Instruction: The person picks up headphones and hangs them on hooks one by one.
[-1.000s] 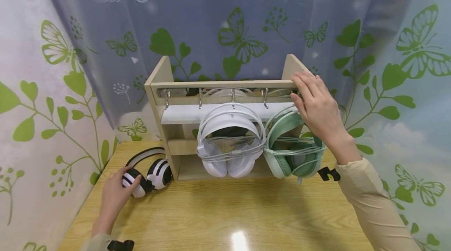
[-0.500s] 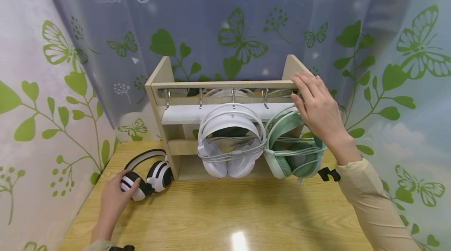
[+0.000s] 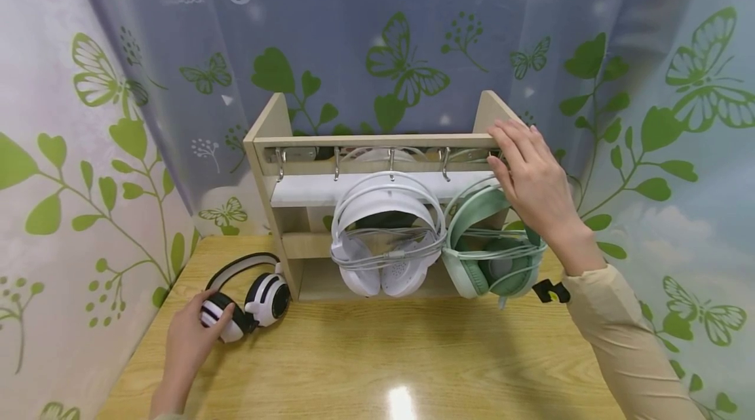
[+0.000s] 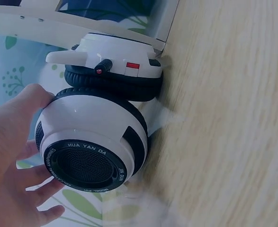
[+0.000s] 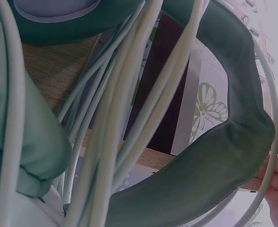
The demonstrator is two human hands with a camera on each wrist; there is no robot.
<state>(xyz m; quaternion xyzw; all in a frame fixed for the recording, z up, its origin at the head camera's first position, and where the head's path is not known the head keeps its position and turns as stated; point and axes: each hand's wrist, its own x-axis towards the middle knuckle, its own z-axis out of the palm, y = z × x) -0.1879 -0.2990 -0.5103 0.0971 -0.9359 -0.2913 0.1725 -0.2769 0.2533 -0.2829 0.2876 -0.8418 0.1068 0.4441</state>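
Black-and-white headphones [image 3: 272,300] lie on the table against the left side of a wooden rack [image 3: 377,141]. My left hand [image 3: 187,336] holds their nearer ear cup, thumb on one side and fingers on the other; the left wrist view shows that white ear cup [image 4: 89,118] close up. At the rack's right end, my right hand [image 3: 533,184] rests over the top rail with its fingers extended. Just below it hang mint-green headphones [image 3: 472,218], whose headband [image 5: 243,75] and bundled cable fill the right wrist view. The hook behind my right hand is mostly hidden.
White headphones [image 3: 383,206] with a wrapped cable hang from the rack's middle hook. Bare metal hooks [image 3: 280,164] show to their left, and another [image 3: 445,164] to their right. Patterned curtains [image 3: 377,46] enclose the wooden table [image 3: 377,354] at the back and sides.
The black-and-white headphones have shifted slightly toward me, their held ear cup a little left, along with my left hand. My right hand and the hanging headphones stay put.
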